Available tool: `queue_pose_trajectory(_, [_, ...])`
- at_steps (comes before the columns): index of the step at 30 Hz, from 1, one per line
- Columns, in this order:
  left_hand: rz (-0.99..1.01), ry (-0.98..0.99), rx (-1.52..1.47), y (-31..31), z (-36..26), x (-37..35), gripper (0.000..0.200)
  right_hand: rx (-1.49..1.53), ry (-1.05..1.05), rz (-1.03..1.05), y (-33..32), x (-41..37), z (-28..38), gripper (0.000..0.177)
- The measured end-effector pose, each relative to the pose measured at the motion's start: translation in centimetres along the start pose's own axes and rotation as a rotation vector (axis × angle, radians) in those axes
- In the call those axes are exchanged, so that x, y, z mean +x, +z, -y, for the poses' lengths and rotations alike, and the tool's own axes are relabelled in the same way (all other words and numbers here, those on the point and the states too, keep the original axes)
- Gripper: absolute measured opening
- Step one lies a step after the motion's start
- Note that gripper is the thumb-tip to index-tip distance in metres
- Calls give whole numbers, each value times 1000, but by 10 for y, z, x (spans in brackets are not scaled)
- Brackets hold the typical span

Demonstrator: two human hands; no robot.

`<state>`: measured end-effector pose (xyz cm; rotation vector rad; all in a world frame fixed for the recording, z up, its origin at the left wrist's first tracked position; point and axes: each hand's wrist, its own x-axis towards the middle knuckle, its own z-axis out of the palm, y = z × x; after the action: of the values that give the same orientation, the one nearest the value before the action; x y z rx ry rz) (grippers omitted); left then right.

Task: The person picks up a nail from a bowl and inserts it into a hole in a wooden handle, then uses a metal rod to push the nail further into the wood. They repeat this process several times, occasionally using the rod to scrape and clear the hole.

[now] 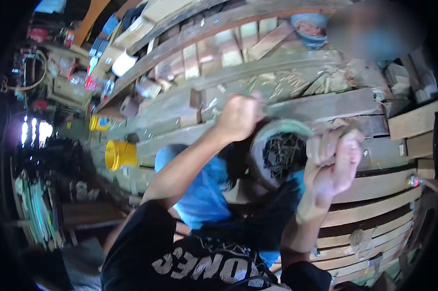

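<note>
My left hand [238, 117] is raised in a closed fist at the upper left rim of a round pale bucket [258, 167]. Whatever its fingers hold, if anything, is hidden. On the bucket's other side, my right hand [336, 151] is also closed and smeared by motion; what lies in it cannot be made out. Inside the bucket is a heap of thin dark pieces [284, 151], like nails or small sticks. The bucket stands between my knees, near the blue cloth [199, 194] over my leg.
Wood chips [282, 86] are strewn over planks ahead. A blue bucket [310, 30] with reddish contents stands at the top, beside a blurred person [376, 30]. Yellow buckets [121, 155] are at left. Spaced wooden slats [374, 213] lie at right.
</note>
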<state>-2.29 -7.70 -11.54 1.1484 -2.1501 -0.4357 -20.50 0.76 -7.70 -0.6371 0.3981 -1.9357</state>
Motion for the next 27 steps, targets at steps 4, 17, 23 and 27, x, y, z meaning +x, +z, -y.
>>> queue_pose_trajectory(4, [77, -28, -333, -10, -19, -10, 47, -633, 185, -157, -11, -12, -8, 38])
queue_pose_trajectory(17, [292, -242, -609, -8, -27, -3, 58, -904, 245, 81, 10, -27, -14, 26])
queue_pose_trajectory(23, [193, 180, -267, -2, -10, -3, 48, -1175, 277, 105, 13, -27, -4, 28])
queue_pose_trajectory(27, [225, 324, -49, 0, -9, -4, 40, -1332, 210, 151, 3, -29, -5, 29])
